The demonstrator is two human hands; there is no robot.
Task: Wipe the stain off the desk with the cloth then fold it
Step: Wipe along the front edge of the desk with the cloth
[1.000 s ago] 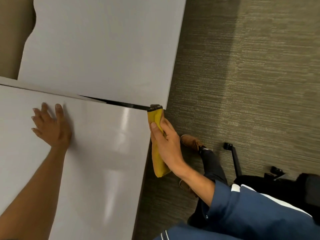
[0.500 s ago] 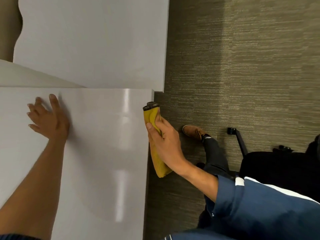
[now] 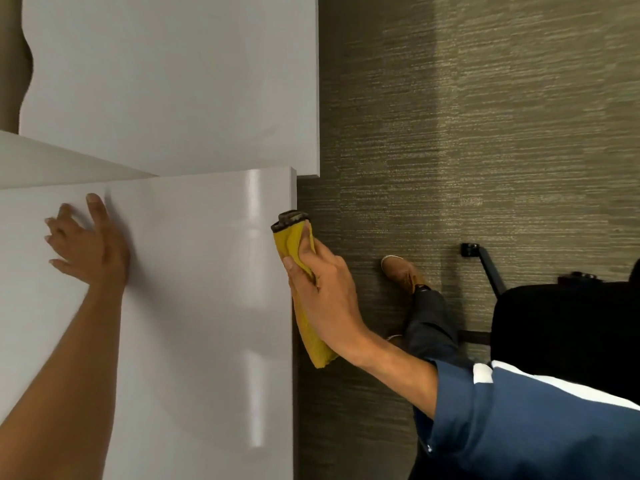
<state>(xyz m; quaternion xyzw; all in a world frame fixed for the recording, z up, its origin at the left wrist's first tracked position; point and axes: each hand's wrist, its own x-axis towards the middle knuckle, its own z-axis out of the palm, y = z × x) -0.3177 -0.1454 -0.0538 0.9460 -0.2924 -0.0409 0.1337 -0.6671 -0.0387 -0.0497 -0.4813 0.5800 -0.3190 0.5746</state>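
Observation:
A yellow cloth [image 3: 304, 327] with a dark soiled top end is pressed against the right side edge of the glossy white desk [image 3: 194, 306]. My right hand [image 3: 325, 292] is closed on the cloth, fingers wrapped over it, and holds it to the desk's edge a little below the far right corner. Flat on the desk top at the left lies my left hand [image 3: 86, 244], fingers spread and holding nothing. No stain shows on the desk top.
A second white desk [image 3: 173, 81] adjoins at the back. Grey-green carpet [image 3: 467, 133] covers the floor on the right. A black office chair [image 3: 568, 327] stands at the right, near my leg and brown shoe [image 3: 403, 271].
My right hand has slid the cloth along the desk's side edge, away from the far corner toward me. The view has shifted, hiding the dark gap between the desks. My left hand stays planted.

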